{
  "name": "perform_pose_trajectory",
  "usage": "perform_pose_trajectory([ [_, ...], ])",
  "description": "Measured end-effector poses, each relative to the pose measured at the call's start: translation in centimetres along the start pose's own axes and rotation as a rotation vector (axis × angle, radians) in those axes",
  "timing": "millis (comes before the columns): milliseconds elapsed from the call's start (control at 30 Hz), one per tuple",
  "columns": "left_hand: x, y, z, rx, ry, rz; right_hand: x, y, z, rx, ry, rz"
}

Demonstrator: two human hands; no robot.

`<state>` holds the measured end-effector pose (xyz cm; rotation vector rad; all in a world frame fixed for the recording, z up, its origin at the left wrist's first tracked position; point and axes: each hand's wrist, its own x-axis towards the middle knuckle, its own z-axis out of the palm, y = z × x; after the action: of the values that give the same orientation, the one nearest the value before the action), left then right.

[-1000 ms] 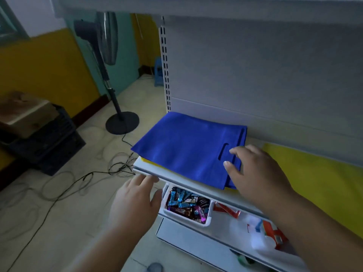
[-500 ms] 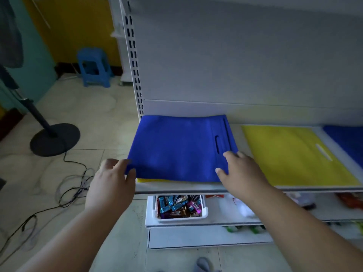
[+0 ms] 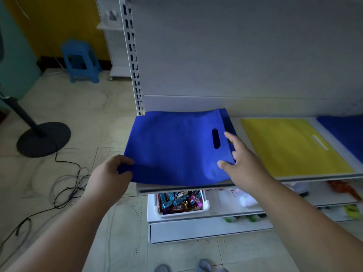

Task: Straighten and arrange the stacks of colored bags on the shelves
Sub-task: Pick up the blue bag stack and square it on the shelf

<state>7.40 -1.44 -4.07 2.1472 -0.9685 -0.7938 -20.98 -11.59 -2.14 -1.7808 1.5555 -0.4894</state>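
**Blue Bag Held at Both Near Corners on the Top Shelf**

On the top shelf (image 3: pixel 284 178), at the left end beside the slotted upright (image 3: pixel 132 55), lies a blue bag (image 3: pixel 172 148) with a die-cut handle slot toward its right edge. Its near edge overhangs the shelf lip and is raised slightly.

1. Left hand (image 3: pixel 112 173): located at 8 o'clock of the bag. Thumb on top and fingers beneath pinch the near-left corner.
2. Right hand (image 3: pixel 243 160): located at 4 o'clock of the bag. Thumb presses on the upper face near the near-right corner; the fingers curl around the right edge, just beside the handle slot. The bag is grasped.

At 3 o'clock of the blue bag, apart from it on the same shelf, lies a yellow bag (image 3: pixel 290 148), flat, with a pale handle slot. At 3 o'clock of the yellow bag, a second blue bag (image 3: pixel 345 134) is cut off by the frame edge.

Below the shelf, at 6 o'clock of the held bag, a white bin (image 3: pixel 205 207) contains wrapped sweets (image 3: pixel 179 201) in blue, pink and brown wrappers. Printing on the wrappers is too small to read.

Floor area, 9 o'clock of the shelving: a black round fan base (image 3: pixel 43 139) with a cable (image 3: pixel 64 185) trailing from it. At 11 o'clock, a blue plastic stool (image 3: pixel 80 61) stands against the wall.
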Motion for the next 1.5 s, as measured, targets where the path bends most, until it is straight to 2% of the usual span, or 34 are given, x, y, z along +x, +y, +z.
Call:
perform_pose_trajectory([
  [167, -3.6, 1.4, 0.2, 0.014, 0.081, 0.071, -1.9, 1.9, -1.5, -0.264, 0.142, -0.203],
  [367, -8.3, 3.7, 4.5, -0.02, 0.126, 0.126, -3.9, 5.9, -6.9, -0.196, 0.383, -0.237],
  [500, -10.7, 8.7, 10.8, -0.035, 0.154, 0.194, -5.5, 10.8, -13.0, -0.137, 0.481, -0.234],
  [667, -15.0, 16.8, 21.8, -0.104, 0.137, 0.289, -6.9, 20.3, -23.6, -0.155, 0.556, -0.19],
  [867, -17.6, 25.6, 33.1, -0.114, 0.029, 0.4, -8.3, 29.9, -34.5, -0.212, 0.607, -0.063],
  [1067, -16.0, 32.6, 41.7, -0.106, -0.118, 0.52, -6.2, 36.4, -41.3, -0.172, 0.672, 0.049],
  [1200, -15.7, 36.6, 46.2, -0.08, -0.122, 0.519, -4.8, 39.9, -45.7, -0.141, 0.672, 0.077],
  [1300, -16.0, 39.0, 49.3, -0.069, -0.104, 0.515, -2.5, 42.8, -49.1, -0.106, 0.598, 0.055],
  [1400, -15.8, 40.7, 52.6, -0.048, -0.048, 0.471, 1.3, 45.8, -52.0, -0.056, 0.418, 0.003],
  [1500, -16.7, 41.8, 56.1, 0.071, 0.009, 0.384, 5.4, 49.0, -54.9, -0.124, 0.173, 0.019],
])
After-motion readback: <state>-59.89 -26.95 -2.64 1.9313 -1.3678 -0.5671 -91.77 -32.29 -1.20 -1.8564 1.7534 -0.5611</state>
